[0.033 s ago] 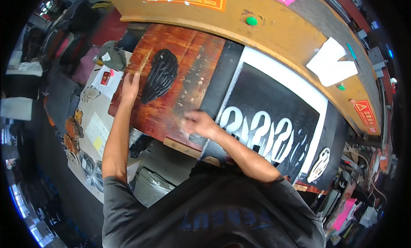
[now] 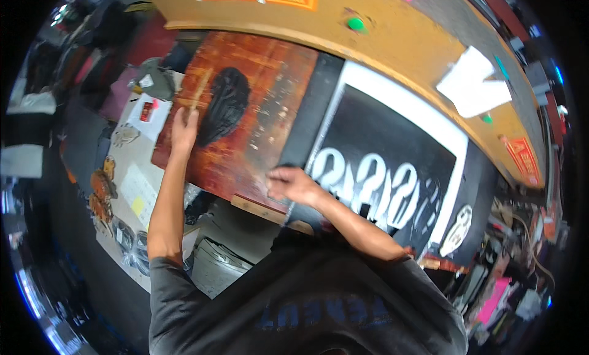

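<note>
On the left side of a reddish-brown wooden board (image 2: 264,54), my left hand (image 2: 184,127) touches the edge with its fingers stretched out. Beside it on the board lies a black, sole-shaped bundle of ribbed strips (image 2: 227,100). My right hand (image 2: 293,185) is over the board's near right corner, fingers loosely bent and somewhat blurred, with nothing seen in them. Whether it touches the wood I cannot tell. To its right, several white sole-shaped cutouts (image 2: 371,174) lie on a black sheet (image 2: 392,125) with a white sheet (image 2: 362,76) under it.
A yellow machine beam (image 2: 405,42) with a green button (image 2: 356,24) spans the far side. White paper pieces (image 2: 472,85) rest on it. At the right lies a white sole-shaped piece (image 2: 457,232). A cluttered side table (image 2: 138,171) with papers stands left.
My right hand has shifted slightly right and toward me. My left hand stays at the board's left edge. The whole view has moved a little.
</note>
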`<action>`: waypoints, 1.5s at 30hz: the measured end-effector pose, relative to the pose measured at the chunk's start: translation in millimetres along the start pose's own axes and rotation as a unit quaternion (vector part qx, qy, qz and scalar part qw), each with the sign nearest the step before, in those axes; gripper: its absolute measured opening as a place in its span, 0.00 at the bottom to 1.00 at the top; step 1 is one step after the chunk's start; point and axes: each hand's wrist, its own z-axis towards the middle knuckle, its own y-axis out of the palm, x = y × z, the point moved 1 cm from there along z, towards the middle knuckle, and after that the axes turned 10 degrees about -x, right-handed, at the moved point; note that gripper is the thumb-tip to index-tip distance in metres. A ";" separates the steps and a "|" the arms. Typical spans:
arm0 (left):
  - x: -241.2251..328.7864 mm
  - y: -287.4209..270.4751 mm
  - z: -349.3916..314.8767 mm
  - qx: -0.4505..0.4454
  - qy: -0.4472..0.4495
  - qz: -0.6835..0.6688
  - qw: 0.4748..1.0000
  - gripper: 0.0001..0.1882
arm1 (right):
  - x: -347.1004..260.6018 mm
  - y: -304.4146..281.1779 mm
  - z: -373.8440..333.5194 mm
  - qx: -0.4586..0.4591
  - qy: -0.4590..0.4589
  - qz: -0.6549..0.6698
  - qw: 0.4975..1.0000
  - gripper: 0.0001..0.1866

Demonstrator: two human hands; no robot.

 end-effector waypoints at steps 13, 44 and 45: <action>201.8 255.6 -374.0 -0.526 -0.032 -0.251 0.812 0.15 | 133.4 -74.6 -353.0 0.341 -0.029 -0.093 0.935 0.11; 259.1 398.8 -516.7 -0.419 -0.054 -0.108 0.900 0.15 | 220.1 -185.8 -429.4 0.366 -0.155 -0.442 0.804 0.13; 263.4 401.5 -516.2 -0.407 0.003 -0.085 0.910 0.15 | 217.4 -194.4 -428.3 0.414 -0.127 -0.302 0.850 0.13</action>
